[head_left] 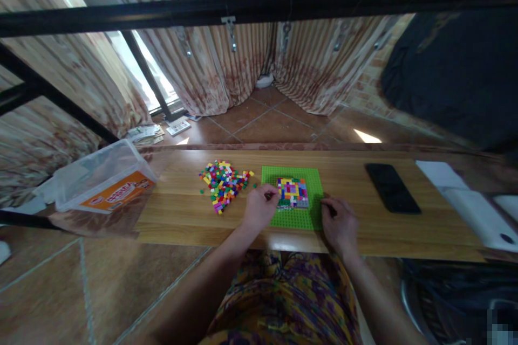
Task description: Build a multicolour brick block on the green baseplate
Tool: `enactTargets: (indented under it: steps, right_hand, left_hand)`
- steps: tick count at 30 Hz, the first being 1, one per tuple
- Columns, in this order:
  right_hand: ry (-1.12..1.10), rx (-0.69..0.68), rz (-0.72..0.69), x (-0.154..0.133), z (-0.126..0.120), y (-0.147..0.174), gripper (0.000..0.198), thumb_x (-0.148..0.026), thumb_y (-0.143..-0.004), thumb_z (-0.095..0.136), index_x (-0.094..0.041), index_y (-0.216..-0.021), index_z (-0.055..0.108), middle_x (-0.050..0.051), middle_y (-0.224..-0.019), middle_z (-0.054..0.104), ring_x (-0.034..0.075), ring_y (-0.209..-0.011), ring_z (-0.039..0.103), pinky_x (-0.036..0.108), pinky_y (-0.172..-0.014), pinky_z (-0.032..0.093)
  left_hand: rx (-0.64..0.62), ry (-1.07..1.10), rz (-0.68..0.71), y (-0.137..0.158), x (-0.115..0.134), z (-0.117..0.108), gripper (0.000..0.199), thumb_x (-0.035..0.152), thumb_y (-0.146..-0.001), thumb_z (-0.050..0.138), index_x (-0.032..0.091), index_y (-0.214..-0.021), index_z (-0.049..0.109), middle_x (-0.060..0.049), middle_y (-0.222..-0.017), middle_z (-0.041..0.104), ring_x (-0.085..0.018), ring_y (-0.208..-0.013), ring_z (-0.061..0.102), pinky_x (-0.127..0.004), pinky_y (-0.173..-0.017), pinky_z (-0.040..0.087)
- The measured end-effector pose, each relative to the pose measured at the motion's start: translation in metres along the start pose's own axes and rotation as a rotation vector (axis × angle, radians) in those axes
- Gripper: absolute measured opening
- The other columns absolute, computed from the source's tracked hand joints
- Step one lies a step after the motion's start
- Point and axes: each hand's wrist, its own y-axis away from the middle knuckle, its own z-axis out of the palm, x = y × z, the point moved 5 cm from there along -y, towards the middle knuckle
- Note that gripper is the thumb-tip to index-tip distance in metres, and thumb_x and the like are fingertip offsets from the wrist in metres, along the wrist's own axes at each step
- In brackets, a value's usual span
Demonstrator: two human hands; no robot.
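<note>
A green studded baseplate lies on the wooden board in front of me. On it sits a square patch of small multicoloured bricks. My left hand is at the patch's left side, thumb and fingers pinched together; anything between them is too small to make out. My right hand rests by the baseplate's right edge with its fingers curled in, and what they may hold is hidden. A loose pile of small coloured bricks lies to the left of the baseplate.
The wooden board stretches across my lap. A black phone lies on its right part, near white items. At the left stands a clear plastic box with an orange label. A dark metal bar crosses in front of curtains.
</note>
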Motion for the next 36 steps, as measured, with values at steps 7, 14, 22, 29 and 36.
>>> enactTargets:
  steps: [7,14,22,29,36]
  right_hand:
    - [-0.013,0.012,-0.012,-0.001,0.000,0.000,0.023,-0.030,-0.085,0.049,-0.019,-0.082,0.069,0.009,-0.087,0.070,0.023,-0.083,0.063,0.039,-0.080,0.049]
    - [0.000,0.001,-0.002,-0.002,0.000,0.000,0.024,-0.030,-0.085,0.049,-0.018,-0.082,0.069,0.010,-0.087,0.070,0.024,-0.084,0.063,0.040,-0.081,0.049]
    - [-0.001,0.016,-0.011,-0.001,0.000,0.000,0.025,-0.031,-0.086,0.049,-0.018,-0.082,0.070,0.010,-0.087,0.070,0.024,-0.084,0.063,0.040,-0.081,0.049]
    - [-0.018,0.012,-0.014,-0.001,-0.001,0.000,0.025,-0.032,-0.085,0.049,-0.018,-0.082,0.070,0.010,-0.088,0.070,0.024,-0.084,0.063,0.040,-0.081,0.049]
    - [-0.006,0.005,-0.009,0.000,-0.001,0.001,0.026,-0.033,-0.085,0.049,-0.018,-0.082,0.070,0.010,-0.088,0.070,0.024,-0.086,0.063,0.040,-0.082,0.049]
  left_hand:
    - [-0.025,0.119,-0.098,-0.005,-0.007,0.005,0.010,0.014,-0.073,0.059,0.016,-0.065,0.062,0.003,-0.056,0.059,-0.010,-0.054,0.054,-0.020,-0.053,0.041]
    - [-0.023,0.190,-0.116,-0.004,-0.013,0.008,0.007,0.016,-0.074,0.059,0.016,-0.067,0.061,0.004,-0.053,0.056,-0.008,-0.050,0.052,-0.019,-0.049,0.040]
    - [-0.045,0.294,-0.088,0.001,-0.018,0.006,0.006,0.021,-0.075,0.059,0.016,-0.070,0.060,0.004,-0.056,0.055,-0.009,-0.051,0.052,-0.020,-0.052,0.041]
    - [0.006,0.155,-0.059,0.026,-0.038,-0.034,0.011,0.024,-0.079,0.055,0.017,-0.078,0.063,0.002,-0.065,0.060,-0.011,-0.060,0.056,-0.022,-0.058,0.046]
    - [0.159,-0.184,0.001,0.045,-0.049,-0.092,0.011,0.020,-0.081,0.054,0.018,-0.081,0.066,-0.001,-0.075,0.068,-0.014,-0.069,0.061,-0.025,-0.068,0.048]
